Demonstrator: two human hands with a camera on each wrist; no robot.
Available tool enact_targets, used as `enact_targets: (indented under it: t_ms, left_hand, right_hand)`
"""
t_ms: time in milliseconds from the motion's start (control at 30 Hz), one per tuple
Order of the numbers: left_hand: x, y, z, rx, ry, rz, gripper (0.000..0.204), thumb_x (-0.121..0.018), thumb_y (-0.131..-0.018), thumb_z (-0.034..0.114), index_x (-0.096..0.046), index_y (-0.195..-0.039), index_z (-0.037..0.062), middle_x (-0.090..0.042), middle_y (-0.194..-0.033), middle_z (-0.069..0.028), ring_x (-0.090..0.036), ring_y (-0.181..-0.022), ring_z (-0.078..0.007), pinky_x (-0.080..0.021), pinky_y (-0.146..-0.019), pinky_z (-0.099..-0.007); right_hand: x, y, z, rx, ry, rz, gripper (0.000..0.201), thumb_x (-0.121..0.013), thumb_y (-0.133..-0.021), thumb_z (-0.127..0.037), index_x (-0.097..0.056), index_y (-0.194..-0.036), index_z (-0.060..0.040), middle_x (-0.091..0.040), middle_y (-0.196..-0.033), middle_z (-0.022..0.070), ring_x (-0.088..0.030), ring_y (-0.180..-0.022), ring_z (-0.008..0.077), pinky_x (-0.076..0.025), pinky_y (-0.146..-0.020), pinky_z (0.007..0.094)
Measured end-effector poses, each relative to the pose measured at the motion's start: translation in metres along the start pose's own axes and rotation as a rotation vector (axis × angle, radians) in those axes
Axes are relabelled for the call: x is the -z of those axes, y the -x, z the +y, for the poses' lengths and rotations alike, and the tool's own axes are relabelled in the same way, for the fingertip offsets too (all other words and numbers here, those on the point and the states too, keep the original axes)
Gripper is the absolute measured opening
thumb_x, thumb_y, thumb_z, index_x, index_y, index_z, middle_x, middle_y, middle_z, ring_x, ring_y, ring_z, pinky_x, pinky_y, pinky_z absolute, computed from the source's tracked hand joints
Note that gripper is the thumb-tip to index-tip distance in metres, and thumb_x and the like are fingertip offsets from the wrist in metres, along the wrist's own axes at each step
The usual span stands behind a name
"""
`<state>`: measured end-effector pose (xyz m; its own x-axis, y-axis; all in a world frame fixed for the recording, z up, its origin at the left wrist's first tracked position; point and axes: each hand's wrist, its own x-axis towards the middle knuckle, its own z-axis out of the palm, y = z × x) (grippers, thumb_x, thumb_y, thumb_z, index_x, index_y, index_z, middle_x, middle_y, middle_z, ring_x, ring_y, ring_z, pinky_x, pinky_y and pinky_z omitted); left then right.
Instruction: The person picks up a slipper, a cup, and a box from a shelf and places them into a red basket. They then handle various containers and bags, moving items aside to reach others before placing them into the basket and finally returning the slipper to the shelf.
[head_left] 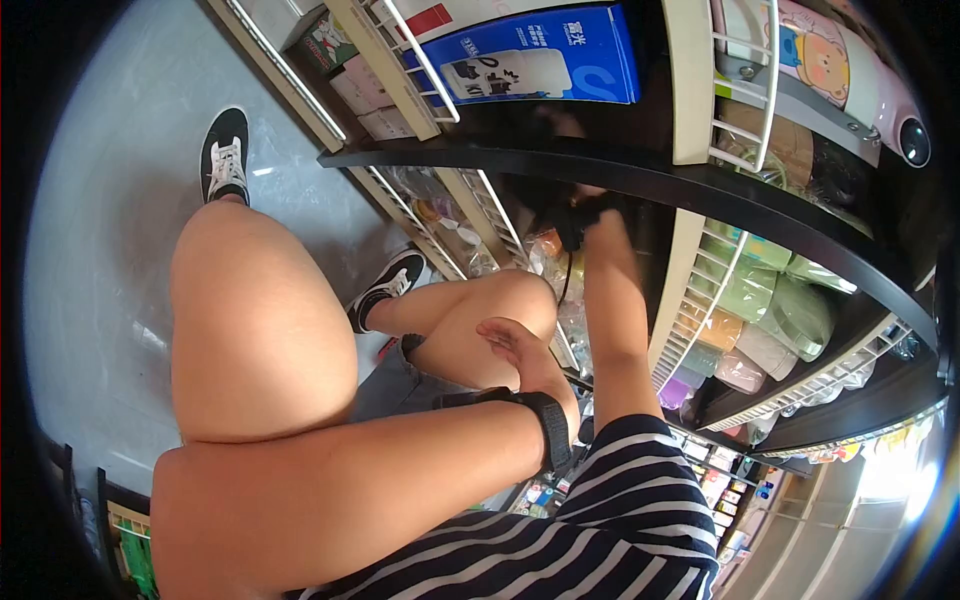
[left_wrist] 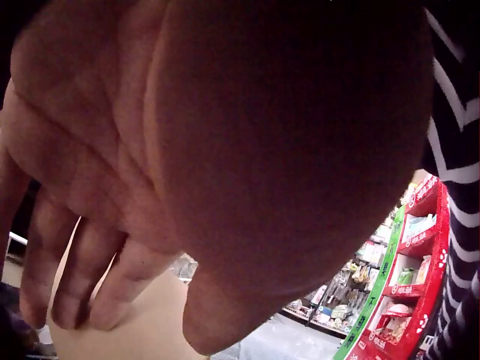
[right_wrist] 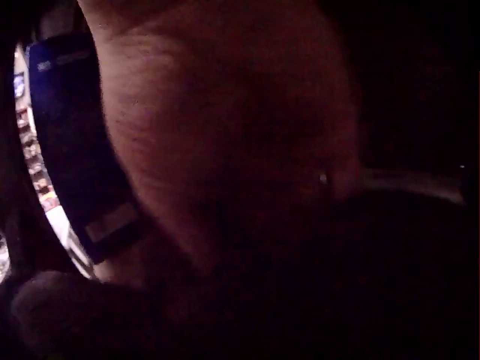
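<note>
My left hand (head_left: pixel 512 343) hovers by my bent knee, fingers loosely extended and holding nothing. In the left wrist view, the palm of that hand (left_wrist: pixel 90 142) fills much of the picture, fingers pointing down over bare skin. My right arm stretches into a dark shelf, with the hand (head_left: pixel 565 122) mostly lost in shadow beside a blue box (head_left: pixel 540 60) that has a white cup printed on it. In the right wrist view, the right hand (right_wrist: pixel 217 112) is dim, and a dark blue box (right_wrist: pixel 71 135) stands to its left. I cannot tell what its fingers hold.
A black shelf edge (head_left: pixel 500 158) curves across the right arm. White wire dividers (head_left: pixel 440 75) separate the goods. A pink package with a bear (head_left: pixel 820 60) and wrapped green items (head_left: pixel 790 310) fill other shelves. Red display racks (left_wrist: pixel 420 247) stand farther off. Grey floor (head_left: pixel 110 250) lies left.
</note>
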<state>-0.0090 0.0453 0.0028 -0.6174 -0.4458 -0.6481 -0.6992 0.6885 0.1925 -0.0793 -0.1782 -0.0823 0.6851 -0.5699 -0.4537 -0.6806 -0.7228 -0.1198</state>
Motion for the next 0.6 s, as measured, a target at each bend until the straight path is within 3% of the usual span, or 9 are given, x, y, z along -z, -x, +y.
enact_targets:
  t_ms: [67, 133, 200, 267, 333, 367, 467, 533, 600]
  left_hand:
    - [-0.004, 0.006, -0.004, -0.051, 0.006, 0.036, 0.054, -0.061, -0.081, 0.005, -0.049, -0.133, 0.0085, -0.053, -0.129, -0.0095, -0.054, -0.113, -0.0316, -0.043, -0.089, -0.0574]
    - [-0.005, 0.01, -0.013, -0.092, 0.017, 0.067, 0.055, -0.062, -0.08, 0.006, -0.049, -0.133, 0.0095, -0.053, -0.129, -0.0091, -0.053, -0.114, -0.0318, -0.043, -0.088, -0.0577]
    - [-0.004, 0.014, -0.017, -0.15, 0.005, 0.033, 0.057, -0.062, -0.084, 0.016, -0.04, -0.135, 0.0029, -0.043, -0.135, -0.016, -0.048, -0.12, -0.0371, -0.043, -0.092, -0.0576]
    - [-0.001, 0.015, -0.017, -0.192, -0.066, -0.009, 0.057, -0.062, -0.084, 0.016, -0.041, -0.135, 0.0044, -0.043, -0.135, -0.0159, -0.048, -0.119, -0.038, -0.043, -0.091, -0.0584]
    - [0.001, 0.013, -0.014, -0.228, -0.136, -0.05, 0.056, -0.062, -0.084, 0.016, -0.041, -0.135, 0.0058, -0.042, -0.136, -0.0159, -0.048, -0.118, -0.0388, -0.044, -0.09, -0.0593]
    - [0.001, 0.009, -0.01, -0.197, -0.124, -0.041, 0.056, -0.062, -0.083, 0.016, -0.042, -0.134, 0.0078, -0.042, -0.136, -0.0161, -0.048, -0.117, -0.0397, -0.043, -0.09, -0.0599]
    - [0.0, 0.004, -0.006, -0.164, -0.107, -0.028, 0.053, -0.062, -0.083, 0.018, -0.044, -0.133, 0.0103, -0.042, -0.135, -0.017, -0.048, -0.117, -0.0408, -0.043, -0.089, -0.061]
    - [-0.001, 0.005, -0.007, -0.164, -0.094, -0.02, 0.051, -0.062, -0.084, 0.018, -0.045, -0.132, 0.0109, -0.043, -0.134, -0.0177, -0.049, -0.116, -0.041, -0.042, -0.089, -0.0614]
    - [-0.001, 0.012, -0.013, -0.129, 0.003, 0.085, 0.047, -0.061, -0.082, 0.014, -0.056, -0.128, 0.0099, -0.055, -0.127, -0.0116, -0.055, -0.113, -0.0332, -0.042, -0.091, -0.057]
  right_hand:
    - [-0.006, 0.017, -0.039, 0.037, -0.06, -0.068, 0.06, -0.076, -0.074, -0.026, -0.054, -0.126, -0.006, -0.058, -0.124, 0.0134, -0.054, -0.113, 0.0226, -0.045, -0.094, 0.0356]
    - [-0.009, 0.019, -0.045, 0.06, -0.086, -0.077, 0.061, -0.077, -0.074, -0.026, -0.054, -0.126, -0.0057, -0.058, -0.124, 0.0133, -0.055, -0.113, 0.022, -0.046, -0.093, 0.035]
    - [-0.011, 0.007, -0.003, -0.005, -0.017, 0.008, 0.061, -0.078, -0.074, -0.025, -0.054, -0.126, -0.0055, -0.058, -0.124, 0.0132, -0.055, -0.113, 0.0214, -0.046, -0.093, 0.0345]
    - [-0.004, -0.005, 0.048, -0.141, 0.047, 0.065, 0.062, -0.079, -0.073, -0.024, -0.054, -0.127, -0.0052, -0.058, -0.123, 0.0132, -0.055, -0.112, 0.0208, -0.047, -0.092, 0.0339]
    - [0.02, 0.008, 0.019, -0.169, 0.186, 0.005, 0.057, -0.079, -0.074, -0.018, -0.056, -0.124, -0.0047, -0.061, -0.119, 0.012, -0.058, -0.107, 0.0192, -0.049, -0.088, 0.0318]
    - [0.014, 0.013, 0.033, -0.175, 0.185, 0.007, 0.057, -0.079, -0.074, -0.018, -0.056, -0.124, -0.0047, -0.061, -0.119, 0.012, -0.058, -0.107, 0.0192, -0.049, -0.088, 0.0318]
    - [0.007, 0.018, 0.071, -0.134, -0.285, -0.065, 0.055, -0.079, -0.073, -0.018, -0.057, -0.122, -0.0036, -0.062, -0.117, 0.0105, -0.059, -0.106, 0.021, -0.049, -0.089, 0.035]
    - [0.037, 0.005, 0.057, -0.375, -0.026, -0.276, 0.061, -0.077, -0.075, -0.028, -0.053, -0.126, -0.0027, -0.059, -0.121, 0.0166, -0.055, -0.114, 0.0223, -0.045, -0.094, 0.0351]
    - [0.009, -0.007, 0.111, -0.361, 0.152, -0.135, 0.063, -0.076, -0.075, -0.029, -0.052, -0.127, -0.0024, -0.057, -0.123, 0.0177, -0.053, -0.116, 0.0241, -0.043, -0.096, 0.0357]
